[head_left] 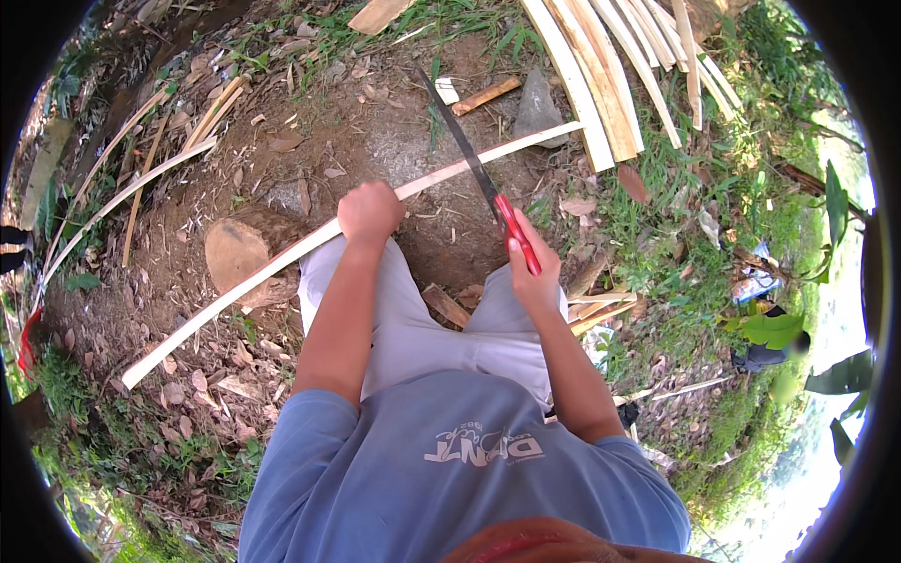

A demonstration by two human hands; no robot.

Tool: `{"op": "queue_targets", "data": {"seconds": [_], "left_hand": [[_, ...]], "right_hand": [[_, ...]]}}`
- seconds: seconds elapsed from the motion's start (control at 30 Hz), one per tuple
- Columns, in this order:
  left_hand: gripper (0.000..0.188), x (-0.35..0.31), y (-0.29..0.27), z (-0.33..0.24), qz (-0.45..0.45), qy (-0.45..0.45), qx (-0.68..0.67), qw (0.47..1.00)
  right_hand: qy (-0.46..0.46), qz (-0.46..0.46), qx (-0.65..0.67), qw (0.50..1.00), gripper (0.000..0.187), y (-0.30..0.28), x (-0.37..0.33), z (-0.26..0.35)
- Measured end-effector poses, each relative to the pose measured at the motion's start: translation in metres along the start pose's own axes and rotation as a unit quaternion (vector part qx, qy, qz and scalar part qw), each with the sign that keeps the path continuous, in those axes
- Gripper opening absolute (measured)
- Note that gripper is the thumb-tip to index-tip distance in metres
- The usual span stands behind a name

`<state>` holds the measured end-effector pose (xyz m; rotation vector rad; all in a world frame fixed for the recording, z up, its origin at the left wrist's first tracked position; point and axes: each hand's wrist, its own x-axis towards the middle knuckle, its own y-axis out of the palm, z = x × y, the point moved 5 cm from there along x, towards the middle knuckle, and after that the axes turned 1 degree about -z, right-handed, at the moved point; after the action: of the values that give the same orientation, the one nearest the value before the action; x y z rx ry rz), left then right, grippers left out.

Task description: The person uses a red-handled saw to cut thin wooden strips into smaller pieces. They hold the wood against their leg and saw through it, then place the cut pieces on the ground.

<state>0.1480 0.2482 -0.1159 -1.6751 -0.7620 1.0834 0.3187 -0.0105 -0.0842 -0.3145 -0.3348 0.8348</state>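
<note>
My left hand [369, 212] grips a long pale bamboo strip [239, 286] that runs from the lower left up to the right, across my knees. A long dark-bladed knife [465, 145] with a red handle is gripped by my right hand [533, 272]. The blade lies across the strip just right of my left hand, its tip pointing up and left over the bare soil. I sit with both knees in light trousers under the strip.
A bundle of split bamboo strips [610, 75] lies at the top right beside a grey stone [538, 105]. More thin strips [141, 178] lie at the left. A cut stump [235, 253] sits under the held strip. Grass and litter are at the right.
</note>
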Motion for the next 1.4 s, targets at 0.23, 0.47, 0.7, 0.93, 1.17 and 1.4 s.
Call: {"op": "queue_targets", "data": {"seconds": [0.23, 0.47, 0.7, 0.93, 1.17, 1.4], "left_hand": [[0.021, -0.006, 0.004, -0.001, -0.012, 0.01, 0.006, 1.0], [0.021, -0.001, 0.015, 0.003, -0.053, 0.031, 0.017, 0.998], [0.023, -0.006, -0.005, -0.012, -0.042, 0.041, 0.055, 0.997], [0.022, -0.003, 0.003, -0.01, -0.071, 0.01, 0.06, 0.996], [0.02, -0.002, 0.012, -0.003, -0.076, 0.019, 0.06, 0.995], [0.028, 0.002, 0.018, 0.001, -0.05, 0.013, 0.05, 0.997]], "right_hand": [[0.1, 0.021, -0.107, 0.989, 0.048, -0.115, -0.149, 0.039], [0.129, 0.022, -0.039, 0.991, 0.045, -0.106, -0.115, 0.04], [0.006, -0.029, 0.1, 0.995, 0.045, 0.054, 0.092, 0.008], [-0.016, -0.031, 0.086, 0.996, 0.048, 0.027, 0.04, -0.003], [0.067, 0.04, -0.071, 0.994, 0.048, -0.101, -0.12, 0.037], [0.069, 0.04, -0.072, 0.994, 0.047, -0.093, -0.093, 0.032]]}}
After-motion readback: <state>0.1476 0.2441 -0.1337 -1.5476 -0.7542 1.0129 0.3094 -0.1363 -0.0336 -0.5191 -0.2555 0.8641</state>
